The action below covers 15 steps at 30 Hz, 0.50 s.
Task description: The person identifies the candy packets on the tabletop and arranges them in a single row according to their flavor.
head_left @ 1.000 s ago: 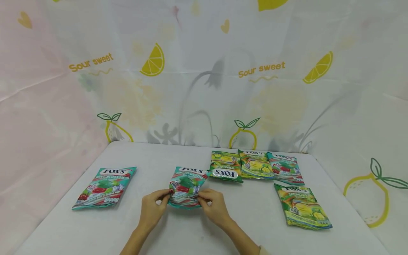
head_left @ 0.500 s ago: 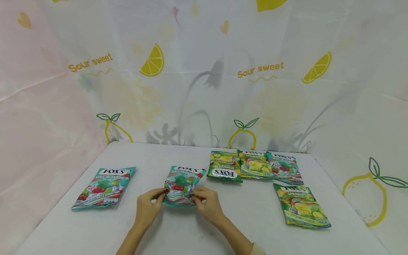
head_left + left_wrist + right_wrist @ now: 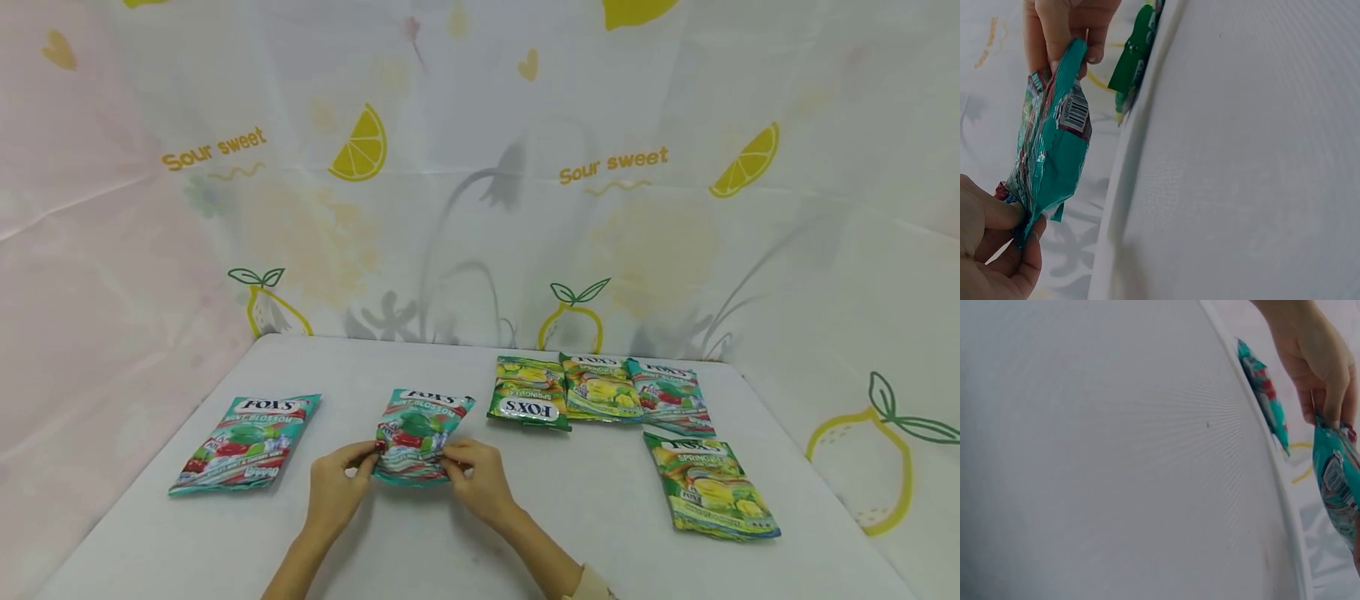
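A teal Fox's Mint Blossom candy bag [image 3: 418, 437] is held between both hands near the middle of the table, its front facing up. My left hand [image 3: 337, 490] pinches its left edge between thumb and fingers. The right hand [image 3: 482, 483] pinches the right edge in the same manner. In the left wrist view the candy bag [image 3: 1060, 150] hangs above the table surface, its barcode showing. The right wrist view has the left hand [image 3: 1319, 362] at one edge of the candy bag [image 3: 1335, 472]; only a sliver of the right hand shows there.
Another teal Mint Blossom bag [image 3: 246, 442] lies at the left of the white table [image 3: 420, 550]. At the back right lie two Spring Tea bags, one upside down [image 3: 528, 392] and one upright [image 3: 600, 387], beside a teal bag [image 3: 670, 396]. One more Spring Tea bag [image 3: 711, 487] lies nearer, at right.
Both hands have moved to the left with the candy bag between them, keeping their pinch on its edges. The other bags have stayed where they were.
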### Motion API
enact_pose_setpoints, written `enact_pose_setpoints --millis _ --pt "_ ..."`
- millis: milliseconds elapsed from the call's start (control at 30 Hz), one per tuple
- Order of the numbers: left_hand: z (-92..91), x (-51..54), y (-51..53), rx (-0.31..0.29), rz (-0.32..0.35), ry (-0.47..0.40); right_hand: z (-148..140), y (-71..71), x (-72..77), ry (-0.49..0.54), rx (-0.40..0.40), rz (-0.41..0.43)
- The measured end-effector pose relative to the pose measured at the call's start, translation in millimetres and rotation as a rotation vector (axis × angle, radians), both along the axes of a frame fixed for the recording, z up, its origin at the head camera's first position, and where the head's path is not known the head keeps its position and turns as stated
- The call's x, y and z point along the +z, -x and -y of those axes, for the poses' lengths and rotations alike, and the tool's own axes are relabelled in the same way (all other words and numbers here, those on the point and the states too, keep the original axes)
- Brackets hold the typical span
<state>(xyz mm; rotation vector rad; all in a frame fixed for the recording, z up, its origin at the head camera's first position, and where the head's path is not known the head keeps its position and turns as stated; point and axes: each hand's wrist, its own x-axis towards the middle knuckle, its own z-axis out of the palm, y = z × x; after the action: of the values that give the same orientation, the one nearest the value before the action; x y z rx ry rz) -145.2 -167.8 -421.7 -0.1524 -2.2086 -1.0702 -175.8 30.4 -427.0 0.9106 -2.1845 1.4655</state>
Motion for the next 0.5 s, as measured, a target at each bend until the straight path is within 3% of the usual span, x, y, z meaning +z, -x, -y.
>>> enact_pose_setpoints --millis 500 --pt "11.6 0.1 -1.6 0.050 -0.010 0.010 13 6.1 -2.3 -0.019 0.023 -0.027"
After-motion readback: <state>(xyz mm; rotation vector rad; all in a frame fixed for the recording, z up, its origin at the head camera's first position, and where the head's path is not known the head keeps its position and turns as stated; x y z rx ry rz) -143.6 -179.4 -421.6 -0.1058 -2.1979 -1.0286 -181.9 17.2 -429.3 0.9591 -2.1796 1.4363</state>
